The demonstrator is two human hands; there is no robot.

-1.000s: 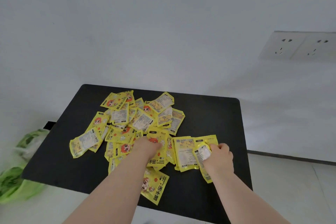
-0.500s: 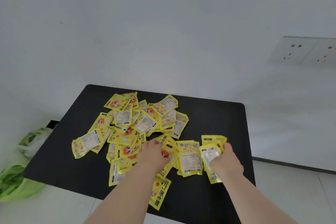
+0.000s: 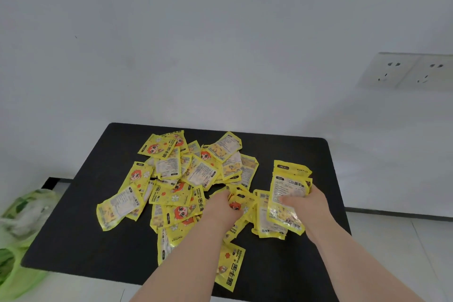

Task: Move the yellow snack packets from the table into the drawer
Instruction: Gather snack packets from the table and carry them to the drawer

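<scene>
Packets [image 3: 196,174] heap leftward of both hands on the table [image 3: 294,154]; left hand [image 3: 221,208], nearer, grips one, right hand [image 3: 312,206] clamps several upright near the right edge.

We see a black rectangular tabletop [image 3: 294,154] strewn with yellow foil snack packets [image 3: 186,174]. Our left hand [image 3: 221,211] curls its fingers into the pile's near edge; our right hand [image 3: 312,206] grips a small stack of packets [image 3: 288,191], thumb across the front.
</scene>
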